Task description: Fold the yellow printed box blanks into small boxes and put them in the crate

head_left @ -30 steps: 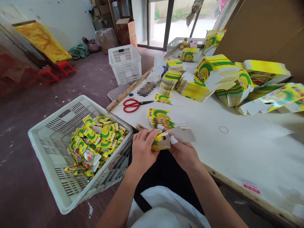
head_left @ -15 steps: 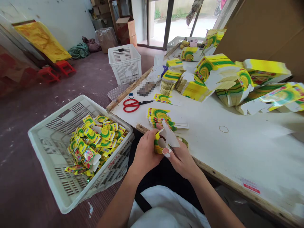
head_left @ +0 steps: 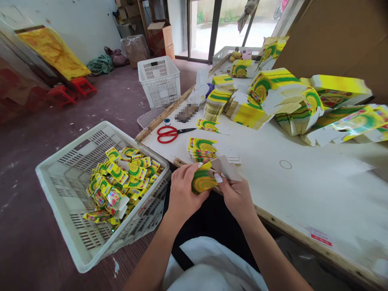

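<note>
Both hands hold one small yellow-and-green printed carton (head_left: 203,180) at the table's near edge. My left hand (head_left: 182,192) wraps its fingers round the carton's left side. My right hand (head_left: 235,194) pinches the carton's grey inner flap (head_left: 226,167) from the right. Just behind the hands lies a small stack of flat cartons (head_left: 202,148) of the same print on the white table (head_left: 303,178).
A white slatted crate (head_left: 65,194) at my left holds several folded cartons (head_left: 121,180). Red scissors (head_left: 169,133) lie on the table's left part. Large piles of flat cartons (head_left: 273,101) fill the far side. Another white crate (head_left: 159,81) stands on the floor.
The carton was turned in my hands: its green-and-yellow face now shows toward me, and the flap swung from upright to pointing right. Both hands shifted slightly up toward the table edge.
</note>
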{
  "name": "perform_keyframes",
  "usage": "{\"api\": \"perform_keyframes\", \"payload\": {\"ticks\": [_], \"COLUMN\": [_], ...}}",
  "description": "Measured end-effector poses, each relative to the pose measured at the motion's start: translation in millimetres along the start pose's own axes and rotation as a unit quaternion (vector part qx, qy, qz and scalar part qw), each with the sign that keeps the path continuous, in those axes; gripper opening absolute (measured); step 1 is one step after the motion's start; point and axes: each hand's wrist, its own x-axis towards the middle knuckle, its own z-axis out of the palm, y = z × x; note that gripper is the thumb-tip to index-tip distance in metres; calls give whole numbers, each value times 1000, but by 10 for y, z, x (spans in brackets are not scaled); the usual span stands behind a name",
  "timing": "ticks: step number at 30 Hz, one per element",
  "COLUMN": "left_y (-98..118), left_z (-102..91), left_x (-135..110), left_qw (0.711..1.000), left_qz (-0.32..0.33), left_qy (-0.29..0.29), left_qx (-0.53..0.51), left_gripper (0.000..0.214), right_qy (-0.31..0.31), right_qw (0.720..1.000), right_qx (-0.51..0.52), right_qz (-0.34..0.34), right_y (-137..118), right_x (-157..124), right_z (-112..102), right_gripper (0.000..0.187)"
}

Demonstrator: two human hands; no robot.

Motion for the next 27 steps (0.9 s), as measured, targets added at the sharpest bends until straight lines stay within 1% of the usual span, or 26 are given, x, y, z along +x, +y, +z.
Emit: {"api": "perform_keyframes", "payload": {"ticks": [3,6,8,10,13,16,18,20,24,27], "left_y": [-4,0,2,-1,-14,-30,-42,-52,-57,-50], "left_z": [-44,-71,-67,-43,15,54,53,36,0,-7], "left_x": [23,35,34,23,-3,-17,-11,4,25,26], "left_qw": [1000,999,999,999,999,997,993,992,995,995], "left_qz": [-6,-23,-28,-32,-37,-62,-86,-88,-57,-52], "left_qy": [-7,-13,-10,-3,13,53,80,88,77,75], "left_qx": [-23,-42,-38,-22,-11,0,15,20,28,40], "left_gripper": [54,51,51,51,54,69,77,75,63,62], "right_qy": [-3,-15,-22,-27,-20,0,5,6,9,7], "right_qw": [1000,999,998,997,998,999,1000,1000,1000,1000], "right_qx": [18,45,51,47,43,31,16,5,1,10], "right_qz": [0,5,24,47,49,23,11,6,9,10], "right_y": [-1,11,23,30,18,-17,-41,-56,-64,-70], "right_x": [-5,-25,-38,-44,-33,-7,5,10,8,11], "right_z": [12,15,15,18,25,23,15,7,6,2], "right_gripper": [36,47,53,56,49,37,33,33,36,38]}}
